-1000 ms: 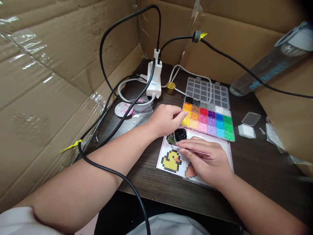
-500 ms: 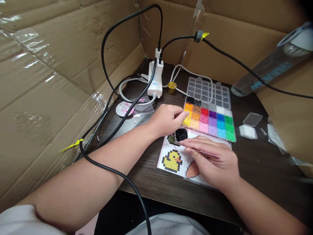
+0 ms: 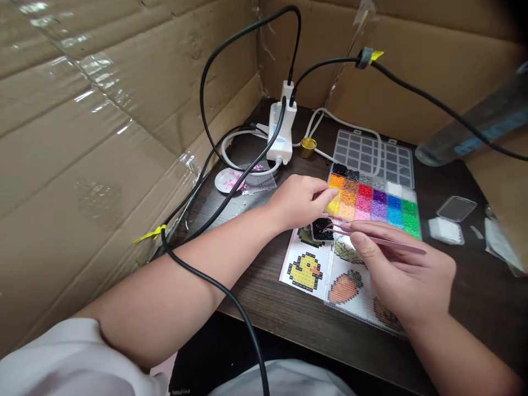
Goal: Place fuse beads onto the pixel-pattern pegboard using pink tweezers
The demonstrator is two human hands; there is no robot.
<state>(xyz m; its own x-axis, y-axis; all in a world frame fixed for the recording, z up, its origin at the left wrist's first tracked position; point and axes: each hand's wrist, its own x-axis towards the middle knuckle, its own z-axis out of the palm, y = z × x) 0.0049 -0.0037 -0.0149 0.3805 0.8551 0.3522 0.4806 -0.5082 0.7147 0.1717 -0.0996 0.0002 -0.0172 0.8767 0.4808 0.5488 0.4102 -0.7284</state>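
Observation:
My right hand (image 3: 412, 269) grips a pair of pink tweezers (image 3: 388, 242). Their tips, slightly apart, are over or among the black beads in a small clear box (image 3: 323, 229). My left hand (image 3: 303, 201) is beside that box and the yellow compartments, its fingers curled and mostly hidden; what they hold cannot be seen. Under the box and my right hand lies a pattern sheet (image 3: 297, 275) with a pixel duck and carrot, a clear pegboard (image 3: 350, 311) covering its right part. Just behind is the sorted bead organizer (image 3: 379, 203), its compartments full of coloured beads.
A black cable (image 3: 231, 291) crosses over my left forearm. Behind stand a white power strip (image 3: 280, 132) and a gold tin (image 3: 307, 147). Pink beads lie in a white dish (image 3: 228, 180) at left. A box of white material (image 3: 446, 230) is at right; cardboard walls (image 3: 124, 71) surround the table.
The view has turned left, so everything appears shifted right. My right hand has moved right, and the tweezer tips went from the box's front edge to over the black beads. My left hand stays beside the box.

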